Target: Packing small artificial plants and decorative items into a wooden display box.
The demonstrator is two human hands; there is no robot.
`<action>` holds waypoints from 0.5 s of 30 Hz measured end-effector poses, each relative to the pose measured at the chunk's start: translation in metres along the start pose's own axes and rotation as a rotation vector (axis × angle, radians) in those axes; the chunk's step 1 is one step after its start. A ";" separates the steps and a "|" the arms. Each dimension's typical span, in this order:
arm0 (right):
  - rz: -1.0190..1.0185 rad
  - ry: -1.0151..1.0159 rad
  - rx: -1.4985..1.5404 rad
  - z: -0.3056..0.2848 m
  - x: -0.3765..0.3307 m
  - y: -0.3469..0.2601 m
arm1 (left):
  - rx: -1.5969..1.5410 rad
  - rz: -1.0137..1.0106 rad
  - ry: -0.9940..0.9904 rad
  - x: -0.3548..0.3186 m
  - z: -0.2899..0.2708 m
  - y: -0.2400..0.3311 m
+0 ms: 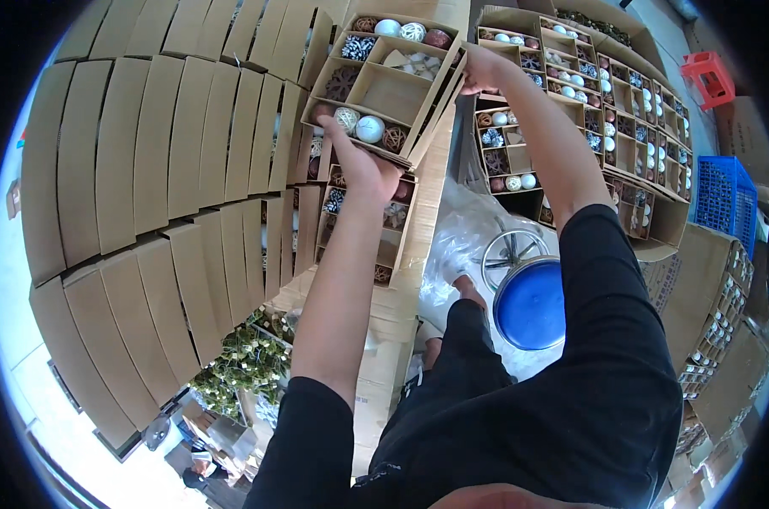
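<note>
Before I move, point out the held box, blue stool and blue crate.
Held box [390, 92]: head view, bare compartment floor.
Blue stool [529, 304]: head view, middle of the seat.
Blue crate [724, 206]: head view, mesh wall.

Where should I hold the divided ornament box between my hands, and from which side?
Probably by the near wall, from below, and the right wall, from the right. The open-topped box has thin, straight edges to pinch; round ornaments sit inside, so reaching in from above might disturb them.
</note>
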State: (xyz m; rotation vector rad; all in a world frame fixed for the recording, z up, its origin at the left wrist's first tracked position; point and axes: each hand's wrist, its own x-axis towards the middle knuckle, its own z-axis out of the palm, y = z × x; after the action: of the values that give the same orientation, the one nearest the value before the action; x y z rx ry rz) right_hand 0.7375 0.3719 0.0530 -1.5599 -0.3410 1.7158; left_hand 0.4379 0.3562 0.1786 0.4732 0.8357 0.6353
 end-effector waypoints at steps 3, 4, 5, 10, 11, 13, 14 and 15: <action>0.006 0.089 0.062 0.006 0.011 -0.003 | 0.035 -0.023 -0.006 0.002 0.000 0.002; -0.056 0.082 0.038 0.013 0.012 -0.002 | 0.036 -0.017 0.003 0.002 -0.004 0.004; -0.119 0.075 0.016 0.018 0.011 0.000 | 0.028 -0.016 0.001 0.003 -0.007 0.006; -0.303 -0.203 0.089 -0.046 0.013 0.031 | 0.005 -0.020 -0.063 0.007 0.008 -0.004; -0.476 -0.243 -0.015 -0.109 0.002 0.043 | -0.029 -0.050 -0.119 0.013 0.031 -0.019; -0.788 -0.048 -0.346 -0.104 0.003 0.061 | -0.005 -0.014 -0.166 0.012 0.030 -0.023; -0.926 -0.078 -0.665 -0.049 0.006 0.066 | 0.019 0.069 -0.110 -0.002 0.005 -0.005; -1.095 -0.086 -0.989 0.000 -0.008 0.054 | -0.006 0.091 -0.050 -0.018 -0.013 0.011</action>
State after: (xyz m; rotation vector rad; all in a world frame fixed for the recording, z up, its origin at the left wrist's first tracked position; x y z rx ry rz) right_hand 0.7181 0.3306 0.0232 -1.3910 -1.8838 0.6983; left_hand 0.4145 0.3532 0.1872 0.5221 0.7681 0.7064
